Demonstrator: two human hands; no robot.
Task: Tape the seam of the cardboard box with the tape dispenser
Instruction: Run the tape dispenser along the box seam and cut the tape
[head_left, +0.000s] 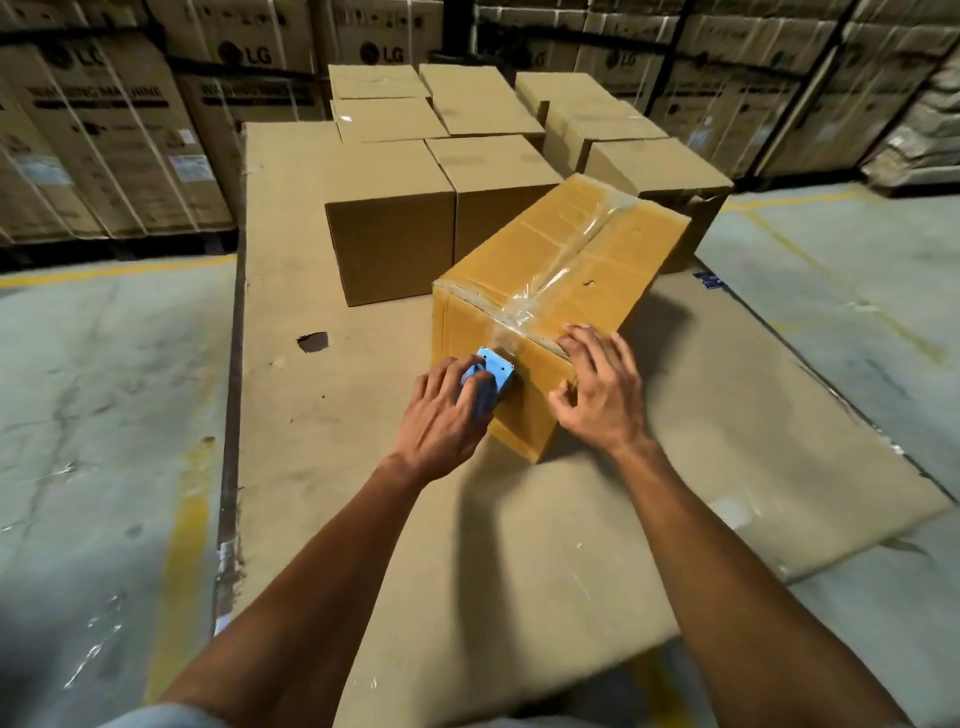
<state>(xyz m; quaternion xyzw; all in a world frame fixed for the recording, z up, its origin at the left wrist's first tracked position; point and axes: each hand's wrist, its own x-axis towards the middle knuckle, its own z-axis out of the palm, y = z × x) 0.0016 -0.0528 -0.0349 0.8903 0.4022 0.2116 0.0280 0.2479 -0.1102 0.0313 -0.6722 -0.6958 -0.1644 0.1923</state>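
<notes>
Two hands worked at the near end of the cardboard box (561, 291), which lay at frame centre on a flattened cardboard sheet (291, 291). The left hand (441, 415) was closed around the blue tape dispenser (493, 371), its toothed edge set against the box's near face just below the top edge. The right hand (602, 384) lay spread and flat over the near corner, bracing the box. Clear tape (566, 260) already ran along the top seam and over the near edge.

The box appeared stiff and probably light; a flat palm was judged adequate to steady it. The tape film looked thin, glossy and likely to wrinkle.

Plain boxes (441, 171) stood close behind. Open sheet lay at lower frame and left.
</notes>
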